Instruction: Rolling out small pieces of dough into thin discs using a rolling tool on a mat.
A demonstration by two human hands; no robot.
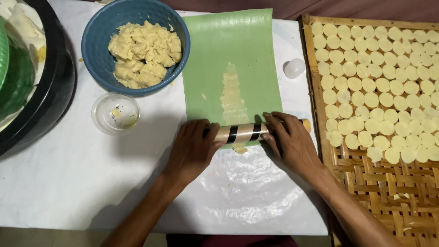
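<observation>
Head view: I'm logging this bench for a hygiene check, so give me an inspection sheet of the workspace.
Surface: white plastic-covered table, with crumbs.
Job's things: striped cylindrical rolling pin on green rectangular sheet bearing a thin strip of pale dough; blue round bowl of yellow dough lumps.
Clutter: small clear cup; white round cap.
Grippers: left hand and right hand press on the pin's ends.
Cables: nothing seen.
Surroundings: woven bamboo tray with rows of dough discs; black round tub.
</observation>
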